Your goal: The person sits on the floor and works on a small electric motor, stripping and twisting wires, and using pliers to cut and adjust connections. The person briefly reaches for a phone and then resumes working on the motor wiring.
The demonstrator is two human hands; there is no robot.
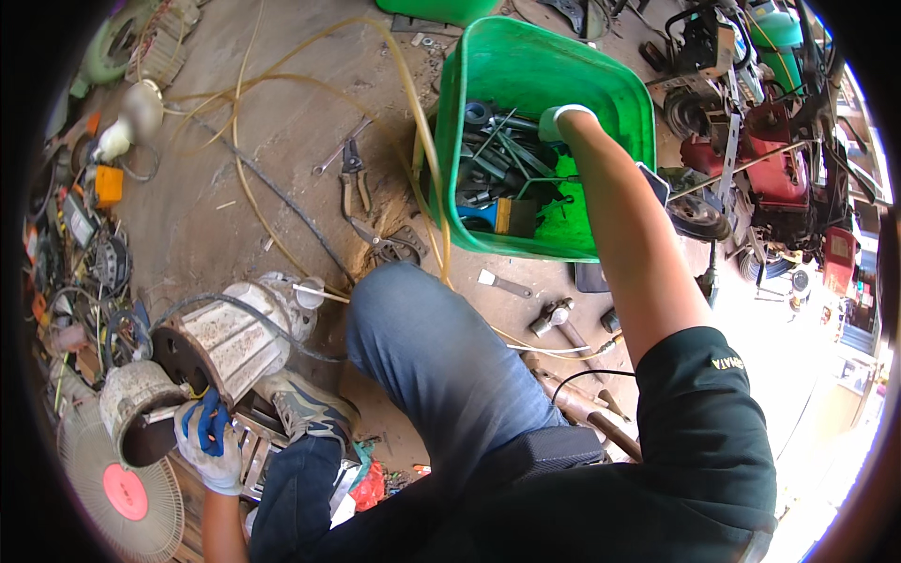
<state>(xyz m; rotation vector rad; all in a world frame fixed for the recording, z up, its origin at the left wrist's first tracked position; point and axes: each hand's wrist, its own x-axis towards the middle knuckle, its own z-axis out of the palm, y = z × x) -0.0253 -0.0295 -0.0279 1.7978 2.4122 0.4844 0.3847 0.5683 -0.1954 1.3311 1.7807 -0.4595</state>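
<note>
My left hand (208, 448), in a white and blue work glove, is at the lower left beside a dirty white motor housing (221, 347) with an open, dark end. Its fingers are curled in; what lies between them is hard to make out. A smaller round white casing (141, 389), also hollow, sits right next to it. My right hand (563, 122), gloved too, reaches down into a green plastic bin (544, 58). Its fingers are hidden behind the wrist and forearm. Dark hand tools (502, 155) and a blue-handled paint brush (507, 216) lie in the bin.
Pruning-type pliers (357, 183), a scraper (505, 283) and a ball-peen hammer (558, 319) lie on the floor. A yellowish hose (408, 80) loops across it. At lower left stands a fan grille (117, 493). Machine parts (779, 169) crowd the right side.
</note>
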